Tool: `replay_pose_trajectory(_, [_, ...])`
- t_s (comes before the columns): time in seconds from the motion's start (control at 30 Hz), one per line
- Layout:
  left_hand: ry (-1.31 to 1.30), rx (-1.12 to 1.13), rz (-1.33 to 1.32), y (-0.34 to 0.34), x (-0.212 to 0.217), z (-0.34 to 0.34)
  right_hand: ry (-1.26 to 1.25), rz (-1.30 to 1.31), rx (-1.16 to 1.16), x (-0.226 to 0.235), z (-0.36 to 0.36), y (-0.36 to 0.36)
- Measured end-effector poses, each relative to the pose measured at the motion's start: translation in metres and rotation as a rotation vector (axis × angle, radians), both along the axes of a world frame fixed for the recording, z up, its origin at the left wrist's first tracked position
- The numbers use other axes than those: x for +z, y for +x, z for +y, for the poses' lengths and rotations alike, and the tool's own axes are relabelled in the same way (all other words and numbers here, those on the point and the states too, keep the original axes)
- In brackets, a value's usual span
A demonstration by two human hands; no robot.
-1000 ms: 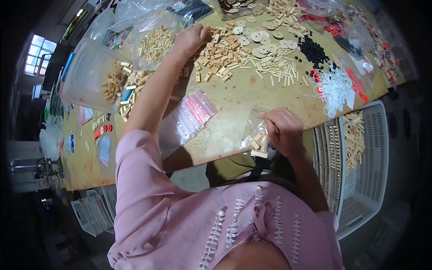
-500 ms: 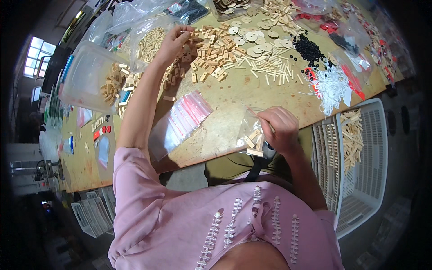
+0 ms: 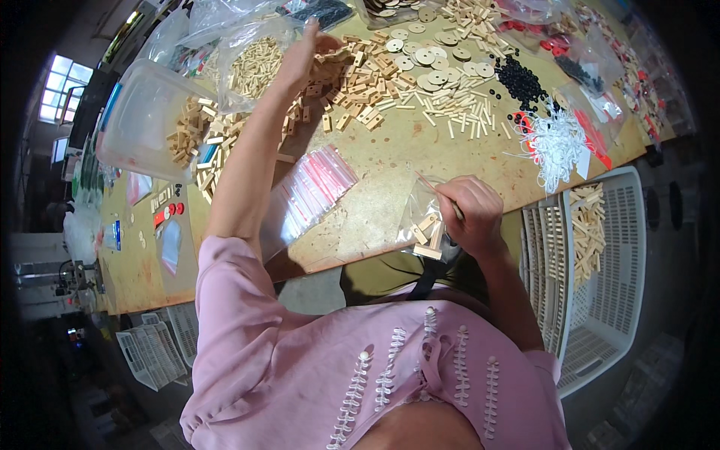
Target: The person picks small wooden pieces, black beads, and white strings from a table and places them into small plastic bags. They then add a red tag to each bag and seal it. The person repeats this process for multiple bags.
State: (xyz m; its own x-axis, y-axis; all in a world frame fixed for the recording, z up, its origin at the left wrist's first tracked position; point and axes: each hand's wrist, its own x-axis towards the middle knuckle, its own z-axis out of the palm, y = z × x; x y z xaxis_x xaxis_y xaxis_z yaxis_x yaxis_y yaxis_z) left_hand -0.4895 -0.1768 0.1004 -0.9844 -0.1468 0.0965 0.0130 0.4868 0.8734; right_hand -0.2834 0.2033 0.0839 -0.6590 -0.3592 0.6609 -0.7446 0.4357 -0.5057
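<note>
My left hand (image 3: 298,61) is stretched far out over the heap of small drilled wooden blocks (image 3: 369,82). Its thumb stands apart from the other fingers, which reach over the blocks and partly blend in with them. At the near table edge, my right hand (image 3: 478,215) pinches the top of a clear plastic bag (image 3: 411,217). Several wooden blocks (image 3: 429,236) lie in the bottom of that bag. Between my arms, a stack of clear zip bags (image 3: 319,187) with red-pink strips lies flat on the table.
Wooden discs (image 3: 431,58), thin sticks (image 3: 469,112), black beads (image 3: 519,81) and white cords (image 3: 555,146) spread across the far right. A bag of short pegs (image 3: 255,67) and a tipped clear tub (image 3: 142,124) are at left. A white crate (image 3: 630,277) stands right of the table.
My left hand has moved slightly right and farther over the block heap, and its thumb has lifted away from the fingers. My right hand still holds the bag in nearly the same place.
</note>
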Motion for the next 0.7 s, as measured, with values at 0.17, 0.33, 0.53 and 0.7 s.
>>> replay_pose_trajectory(0.17, [-0.044, -0.213, 0.085, 0.08, 0.047, -0.016, 0.01, -0.028, 0.005, -0.006, 0.004, -0.001])
replay_pose_trajectory(0.33, [-0.651, -0.156, -0.094, 0.173, 0.044, -0.011, -0.062, -0.011, 0.069, -0.008, 0.001, -0.001])
replay_pose_trajectory(0.53, [-0.963, -0.055, 0.26, 0.169, 0.032, 0.007, -0.054, 0.001, 0.076, -0.006, 0.004, -0.001])
replay_pose_trajectory(0.7, [-1.026, 0.085, 0.025, 0.177, 0.027, 0.012, -0.034, 0.037, 0.04, -0.007, 0.004, -0.001])
